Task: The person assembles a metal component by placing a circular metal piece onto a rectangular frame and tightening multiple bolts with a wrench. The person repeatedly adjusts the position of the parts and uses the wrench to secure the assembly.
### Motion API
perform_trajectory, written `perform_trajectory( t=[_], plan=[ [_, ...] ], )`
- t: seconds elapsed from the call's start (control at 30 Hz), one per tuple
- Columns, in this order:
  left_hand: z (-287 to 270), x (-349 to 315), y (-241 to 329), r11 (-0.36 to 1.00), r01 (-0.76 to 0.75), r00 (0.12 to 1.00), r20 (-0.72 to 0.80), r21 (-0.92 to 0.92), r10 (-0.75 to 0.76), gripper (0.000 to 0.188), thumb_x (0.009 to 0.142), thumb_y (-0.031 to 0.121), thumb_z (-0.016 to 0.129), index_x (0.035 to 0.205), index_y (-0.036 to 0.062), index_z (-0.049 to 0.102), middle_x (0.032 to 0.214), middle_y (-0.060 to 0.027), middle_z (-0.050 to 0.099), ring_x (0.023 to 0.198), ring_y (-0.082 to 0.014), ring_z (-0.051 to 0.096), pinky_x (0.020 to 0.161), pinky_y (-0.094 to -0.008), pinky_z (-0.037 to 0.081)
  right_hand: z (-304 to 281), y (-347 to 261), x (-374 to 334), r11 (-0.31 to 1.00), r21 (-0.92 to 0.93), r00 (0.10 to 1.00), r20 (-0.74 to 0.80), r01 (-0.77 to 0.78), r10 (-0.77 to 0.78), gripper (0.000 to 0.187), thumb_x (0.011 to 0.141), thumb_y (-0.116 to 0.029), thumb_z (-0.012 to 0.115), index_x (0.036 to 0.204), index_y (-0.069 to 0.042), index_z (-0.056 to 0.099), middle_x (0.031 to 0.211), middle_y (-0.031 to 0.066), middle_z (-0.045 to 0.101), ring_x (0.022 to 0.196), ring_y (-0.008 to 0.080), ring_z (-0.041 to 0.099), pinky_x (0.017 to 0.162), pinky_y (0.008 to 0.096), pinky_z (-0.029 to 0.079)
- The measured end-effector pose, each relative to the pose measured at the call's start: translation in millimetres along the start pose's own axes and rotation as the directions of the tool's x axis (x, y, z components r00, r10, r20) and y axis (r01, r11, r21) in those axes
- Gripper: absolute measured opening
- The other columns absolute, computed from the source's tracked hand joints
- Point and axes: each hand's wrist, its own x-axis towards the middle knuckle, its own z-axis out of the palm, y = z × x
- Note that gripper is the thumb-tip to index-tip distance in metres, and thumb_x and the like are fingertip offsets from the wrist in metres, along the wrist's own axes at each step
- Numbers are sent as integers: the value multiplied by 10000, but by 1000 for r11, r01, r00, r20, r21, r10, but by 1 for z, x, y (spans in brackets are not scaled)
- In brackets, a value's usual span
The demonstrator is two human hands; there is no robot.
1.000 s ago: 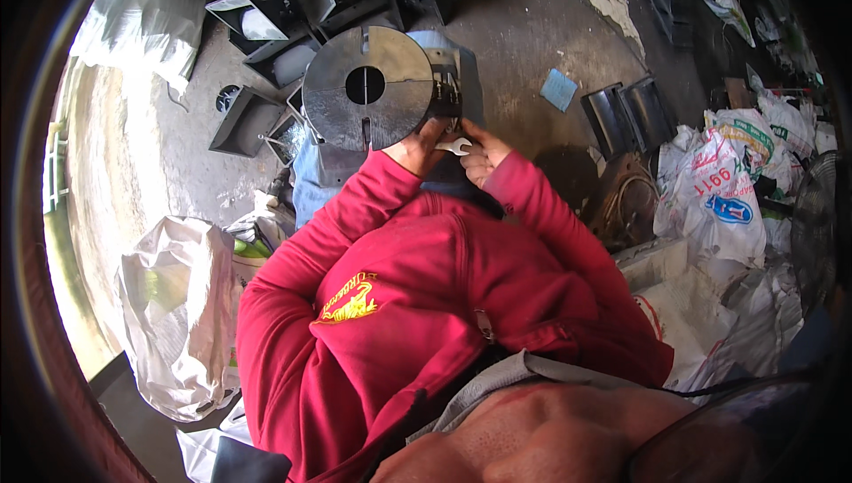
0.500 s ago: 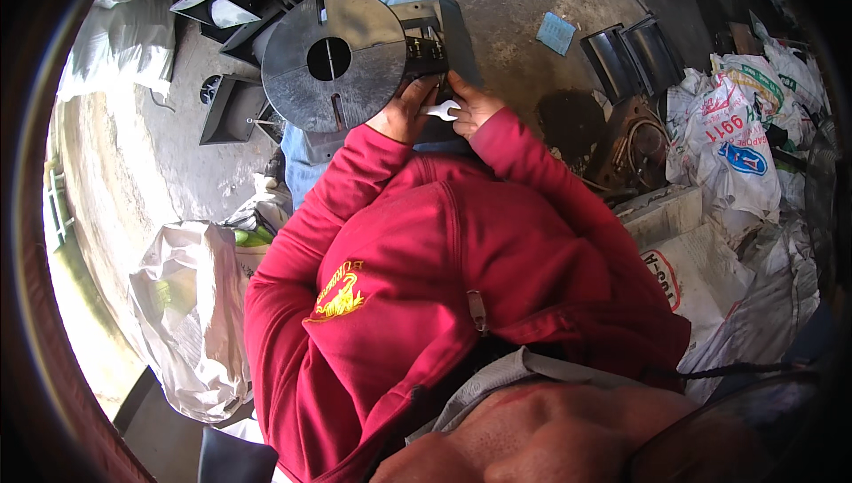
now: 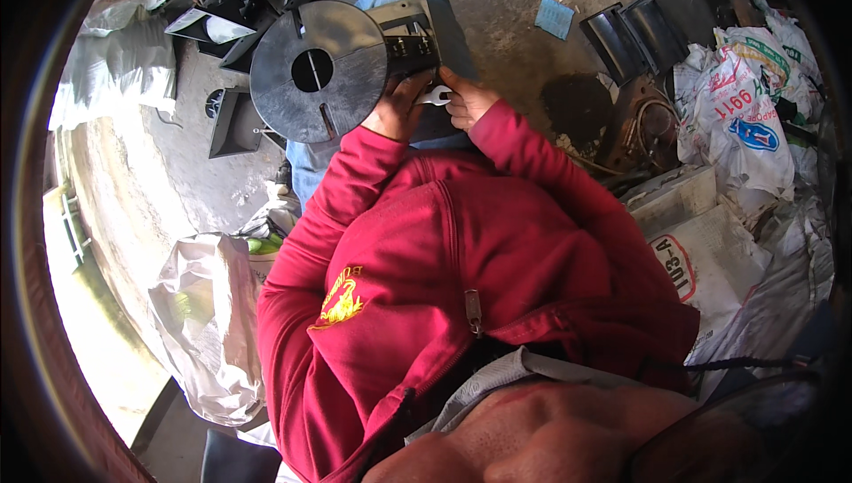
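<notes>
The round dark metal disc (image 3: pixel 315 70), with a central hole and slots cut from its rim, sits at the top of the view, held up over the person's lap in front of the red jacket (image 3: pixel 444 279). A grey metal bracket (image 3: pixel 410 32) with bolts is fixed at the disc's right edge. The left hand (image 3: pixel 397 110) grips the disc and bracket at their lower right, fingers curled around the edge. The right hand (image 3: pixel 469 103) is just beside it, fingers pinched together on a small silvery wrench (image 3: pixel 435 97) that lies between the two hands, touching the bracket's underside. Whether the wrench sits on a bolt cannot be told.

Beyond the disc lies a concrete floor (image 3: pixel 515 48) with dark metal channel pieces (image 3: pixel 235 119) to the left and more dark metal parts (image 3: pixel 635 30) to the right. A small blue square scrap (image 3: pixel 555 18) lies on the floor near those. White printed sacks (image 3: pixel 741 128) pile up on the right, and a crumpled white plastic bag (image 3: pixel 209 323) lies at the lower left.
</notes>
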Motion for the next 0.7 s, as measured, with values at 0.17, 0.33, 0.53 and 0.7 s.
perform_trajectory(
  t=[0.17, 0.33, 0.53, 0.7],
  plan=[
    [-11, -7, -2, 996, -86, 996, 2, -28, 86, 265, 763, 192, 677, 1014, 120, 635, 778, -78, 633, 651, -255, 628, 549, -319, 490, 4, 2, -1, 997, -71, 999, -29, 19, -22, 373, 835, -437, 628, 629, -203, 424, 472, -107, 249, 352, 18, 197, 337, 216, 135],
    [-77, -59, -46, 991, -64, 998, 2, -115, 65, 213, 832, 148, 594, 991, 9, 626, 744, -94, 632, 630, -193, 617, 579, -283, 471, -3, 2, 1, 998, -56, 999, -7, 35, -36, 455, 828, -434, 637, 579, -215, 326, 468, -102, 242, 350, 16, 190, 331, 228, 128],
    [-127, -51, -150, 737, 271, 884, -143, -619, -445, 224, 879, 77, 504, 1029, -53, 606, 872, -94, 654, 743, -122, 598, 666, -241, 483, 2, 2, 1, 998, -64, 999, 35, -24, 26, 432, 882, -406, 573, 592, -211, 319, 486, -96, 213, 369, 20, 187, 339, 225, 127],
    [-100, 67, -107, 610, 501, 858, 444, -614, -258, 200, 887, 52, 497, 1053, -31, 569, 987, -128, 632, 848, -160, 611, 747, -243, 490, -2, -2, 1, 998, -58, 998, 59, 6, -2, 444, 843, -429, 621, 612, -208, 312, 465, -91, 231, 344, 21, 174, 328, 227, 116]
  ],
)
